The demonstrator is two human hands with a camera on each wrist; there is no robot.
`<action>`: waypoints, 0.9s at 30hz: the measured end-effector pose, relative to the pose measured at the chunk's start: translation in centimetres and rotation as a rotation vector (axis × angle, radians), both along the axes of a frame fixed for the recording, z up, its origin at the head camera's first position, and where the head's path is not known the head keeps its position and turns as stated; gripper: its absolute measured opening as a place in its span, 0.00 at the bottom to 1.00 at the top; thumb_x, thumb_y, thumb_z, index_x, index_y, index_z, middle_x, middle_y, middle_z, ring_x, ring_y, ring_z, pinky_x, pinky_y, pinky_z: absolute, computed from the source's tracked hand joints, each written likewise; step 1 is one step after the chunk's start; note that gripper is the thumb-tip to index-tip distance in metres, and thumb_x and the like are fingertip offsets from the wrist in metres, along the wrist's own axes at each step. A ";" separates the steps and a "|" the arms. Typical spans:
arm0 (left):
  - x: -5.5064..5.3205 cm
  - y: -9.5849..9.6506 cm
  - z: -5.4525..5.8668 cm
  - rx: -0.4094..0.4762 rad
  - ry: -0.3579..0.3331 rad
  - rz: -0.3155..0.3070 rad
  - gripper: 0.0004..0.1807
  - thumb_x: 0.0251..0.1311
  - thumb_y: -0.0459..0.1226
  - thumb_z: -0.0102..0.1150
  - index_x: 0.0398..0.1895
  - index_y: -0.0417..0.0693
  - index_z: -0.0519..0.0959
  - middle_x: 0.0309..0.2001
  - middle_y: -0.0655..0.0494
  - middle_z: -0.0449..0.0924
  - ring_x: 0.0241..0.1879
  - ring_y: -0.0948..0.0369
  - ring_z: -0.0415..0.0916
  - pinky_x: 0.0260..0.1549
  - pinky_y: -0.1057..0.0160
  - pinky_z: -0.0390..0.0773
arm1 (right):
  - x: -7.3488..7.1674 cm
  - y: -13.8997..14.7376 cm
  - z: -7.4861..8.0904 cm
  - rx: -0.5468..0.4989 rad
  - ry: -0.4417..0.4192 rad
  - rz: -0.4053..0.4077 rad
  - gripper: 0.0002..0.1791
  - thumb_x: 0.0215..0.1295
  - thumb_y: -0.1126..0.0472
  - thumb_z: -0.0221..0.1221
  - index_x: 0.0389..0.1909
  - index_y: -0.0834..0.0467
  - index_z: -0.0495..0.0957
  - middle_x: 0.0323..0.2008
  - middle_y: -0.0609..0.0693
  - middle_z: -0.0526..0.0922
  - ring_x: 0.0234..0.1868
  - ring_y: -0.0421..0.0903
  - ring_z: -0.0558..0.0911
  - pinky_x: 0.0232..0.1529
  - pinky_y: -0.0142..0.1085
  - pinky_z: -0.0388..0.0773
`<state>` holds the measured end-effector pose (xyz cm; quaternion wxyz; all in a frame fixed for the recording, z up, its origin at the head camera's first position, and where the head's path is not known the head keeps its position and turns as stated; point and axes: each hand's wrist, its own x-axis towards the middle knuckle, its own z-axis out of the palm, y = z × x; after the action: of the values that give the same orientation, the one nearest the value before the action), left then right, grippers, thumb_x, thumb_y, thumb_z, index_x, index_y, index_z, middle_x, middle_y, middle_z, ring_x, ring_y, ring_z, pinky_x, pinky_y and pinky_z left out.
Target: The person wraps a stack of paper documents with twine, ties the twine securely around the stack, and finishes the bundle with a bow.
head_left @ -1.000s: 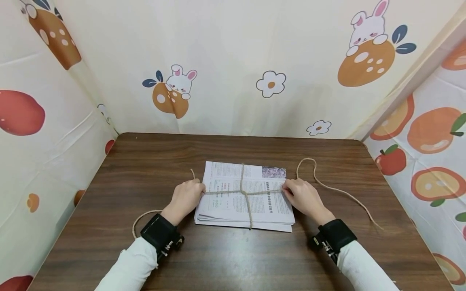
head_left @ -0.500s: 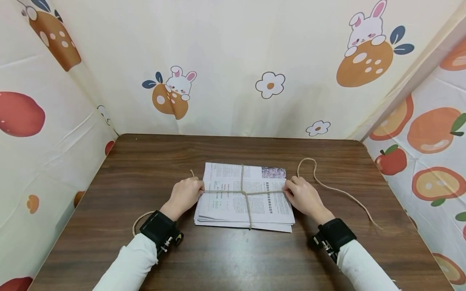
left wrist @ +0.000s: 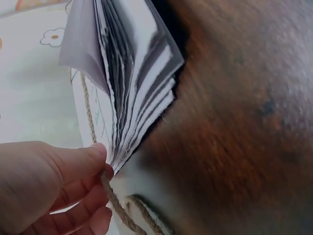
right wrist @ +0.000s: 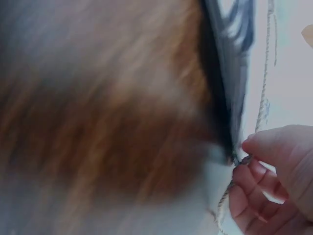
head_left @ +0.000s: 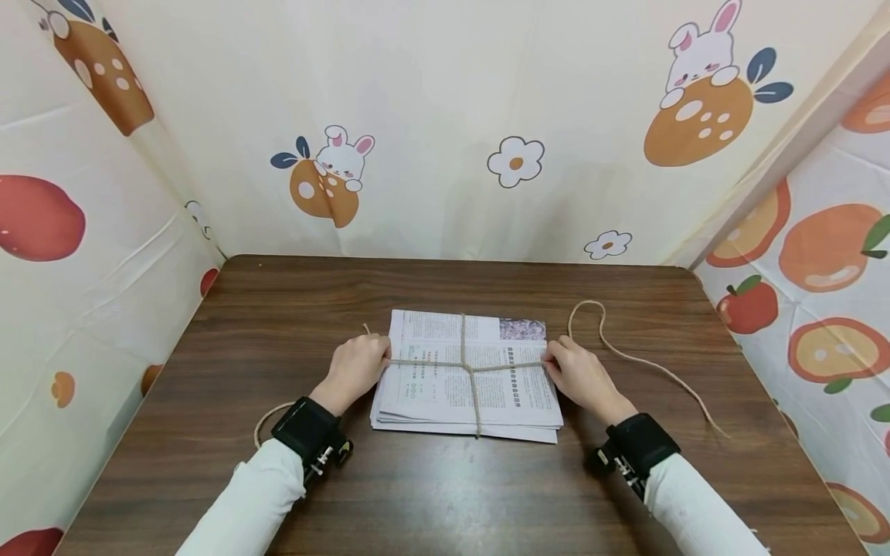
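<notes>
A stack of newspapers lies on the wooden table, with twine crossing over its top both ways. At the stack's left edge my left hand pinches the twine between thumb and forefinger; the left wrist view shows the twine passing through the fingers beside the layered paper edges. My right hand pinches the twine at the right edge, and in the right wrist view the twine runs up from the thumb. Between both hands the crosswise strand is nearly straight.
A loose length of twine curves across the table to the right of the stack. Another loop of twine lies by the left wrist. Patterned cloth surrounds the table at the back and sides.
The left end of the crosswise twine has shifted slightly away from me, along with my left hand. My right hand has barely moved, and the stack stays in place.
</notes>
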<state>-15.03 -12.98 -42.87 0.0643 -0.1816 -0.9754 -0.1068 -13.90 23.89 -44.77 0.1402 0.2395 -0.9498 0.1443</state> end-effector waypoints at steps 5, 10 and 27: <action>0.0 0.1 0.1 0.005 -0.037 0.032 0.07 0.50 0.33 0.65 0.19 0.48 0.77 0.22 0.56 0.74 0.20 0.60 0.71 0.17 0.62 0.69 | -0.1 -0.5 0.5 -0.026 -0.116 -0.056 0.05 0.51 0.68 0.63 0.24 0.58 0.76 0.23 0.49 0.72 0.22 0.41 0.70 0.21 0.36 0.70; -0.1 0.5 0.3 0.075 -0.103 0.098 0.07 0.50 0.31 0.63 0.18 0.45 0.78 0.23 0.52 0.77 0.22 0.58 0.74 0.20 0.60 0.73 | -0.2 -1.0 1.3 -0.043 -0.243 -0.119 0.05 0.53 0.68 0.61 0.23 0.58 0.75 0.20 0.49 0.72 0.21 0.42 0.69 0.20 0.35 0.66; 0.1 1.4 0.6 0.226 -0.245 0.290 0.05 0.51 0.32 0.61 0.19 0.45 0.79 0.21 0.51 0.77 0.17 0.58 0.71 0.16 0.63 0.68 | -0.7 -1.2 2.6 -0.158 -0.594 -0.323 0.08 0.57 0.63 0.56 0.32 0.65 0.75 0.27 0.55 0.78 0.24 0.45 0.74 0.25 0.34 0.68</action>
<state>-14.93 -11.62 -42.26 -0.0203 -0.0167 -0.9736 -0.2266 -14.58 22.66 -42.18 -0.1033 0.0222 -0.9607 0.2566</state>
